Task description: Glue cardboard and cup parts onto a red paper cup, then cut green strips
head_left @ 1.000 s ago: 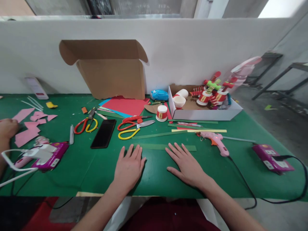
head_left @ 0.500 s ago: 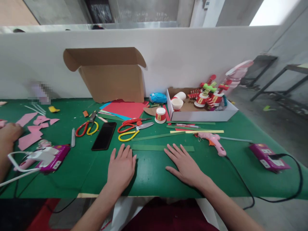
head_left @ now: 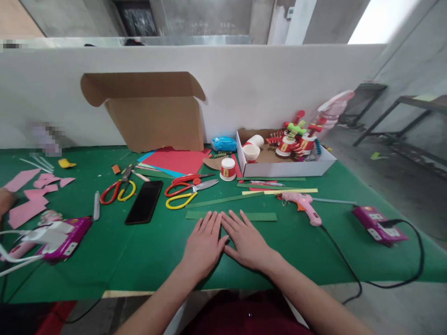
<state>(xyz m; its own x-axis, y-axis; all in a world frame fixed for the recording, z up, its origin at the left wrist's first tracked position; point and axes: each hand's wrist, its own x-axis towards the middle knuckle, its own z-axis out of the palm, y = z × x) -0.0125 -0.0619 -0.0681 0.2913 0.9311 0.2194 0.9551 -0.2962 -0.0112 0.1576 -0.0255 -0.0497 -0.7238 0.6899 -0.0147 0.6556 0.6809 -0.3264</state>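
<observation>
Palm down, my left hand [head_left: 205,242] lies flat with its fingertips on a green paper strip [head_left: 260,217]. My right hand [head_left: 246,239] rests flat beside it, its fingertips on the same strip, and the two hands meet at the fingers. Neither holds anything. Just beyond lie a thinner green strip [head_left: 226,199] and scissors [head_left: 185,191] with one red and one yellow handle. A red and white paper cup [head_left: 228,169] stands upside down behind them. To the right is a pink glue gun [head_left: 303,204] with a clear glue stick in its back.
A black phone [head_left: 144,202] and more scissors [head_left: 120,186] lie left. A white box [head_left: 289,169] holds cups and paper figures. Purple power blocks [head_left: 379,225] with cords sit at both sides. A co-worker's hand [head_left: 6,200] is at the far left near pink paper pieces [head_left: 30,211].
My left hand has slid right and my right hand slightly left, so they now touch at the middle of the strip. The view has shifted a little to the right.
</observation>
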